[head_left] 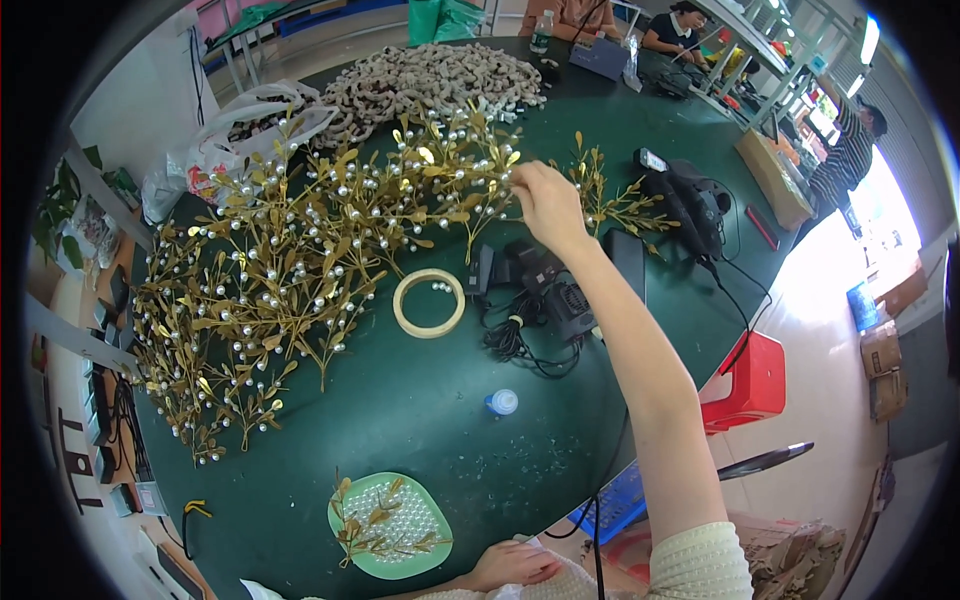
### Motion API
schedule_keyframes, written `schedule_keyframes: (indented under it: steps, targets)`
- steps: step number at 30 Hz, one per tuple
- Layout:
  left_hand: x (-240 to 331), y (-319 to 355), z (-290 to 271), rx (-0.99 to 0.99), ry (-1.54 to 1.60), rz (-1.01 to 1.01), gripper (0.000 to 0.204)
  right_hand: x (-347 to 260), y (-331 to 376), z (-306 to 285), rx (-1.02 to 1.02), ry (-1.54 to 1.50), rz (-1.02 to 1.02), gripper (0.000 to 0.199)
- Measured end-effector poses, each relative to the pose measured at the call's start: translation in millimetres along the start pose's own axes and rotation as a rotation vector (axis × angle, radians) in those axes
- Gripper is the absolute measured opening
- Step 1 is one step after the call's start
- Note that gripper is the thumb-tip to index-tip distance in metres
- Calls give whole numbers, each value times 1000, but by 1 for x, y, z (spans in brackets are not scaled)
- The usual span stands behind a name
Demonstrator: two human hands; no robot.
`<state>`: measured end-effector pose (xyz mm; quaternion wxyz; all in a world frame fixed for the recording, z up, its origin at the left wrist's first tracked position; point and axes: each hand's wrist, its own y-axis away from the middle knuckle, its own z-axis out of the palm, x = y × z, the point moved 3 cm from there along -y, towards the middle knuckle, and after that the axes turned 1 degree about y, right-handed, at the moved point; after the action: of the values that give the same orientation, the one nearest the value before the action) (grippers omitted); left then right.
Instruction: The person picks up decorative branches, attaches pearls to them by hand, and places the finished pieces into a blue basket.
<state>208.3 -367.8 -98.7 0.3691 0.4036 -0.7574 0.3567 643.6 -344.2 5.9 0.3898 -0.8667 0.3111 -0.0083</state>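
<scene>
head view: a person's right hand [545, 205] reaches far out over a dark green surface [440, 420], its fingers [520, 178] pinched together on a gold artificial leaf sprig studded with small white pearl beads [470, 165] at the far end of a wide heap of matching gold pearl sprigs [270, 280] spread across the left half of the surface. the left hand [512, 565] rests low at the near edge, fingers loosely curled and holding nothing, just beside a pale green rounded plastic tray [345, 525] that carries loose white pearl beads and one bare gold sprig [375, 530]. between the heap and the outstretched arm lies a cream roll of tape [429, 303] with a few beads inside its ring. a small blue-capped bottle [502, 402] lies nearer the person. a black tool with a tangle of black cable [545, 300] sits under the forearm. a smaller bunch of bare gold sprigs [610, 200] lies right of the hand. a red plastic stool [750, 385] stands off the surface's right edge, and other people work at the far tables.
</scene>
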Motion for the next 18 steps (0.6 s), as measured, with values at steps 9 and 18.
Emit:
schedule_keyframes:
  steps: [9,18]
  targets:
    - [-11,-2,2,-108,58,-24,13,12,2,5,-212,-29,94,10]
    - [-3,-5,-3,-20,22,-20,11,120,17,-55,67,272,410,17]
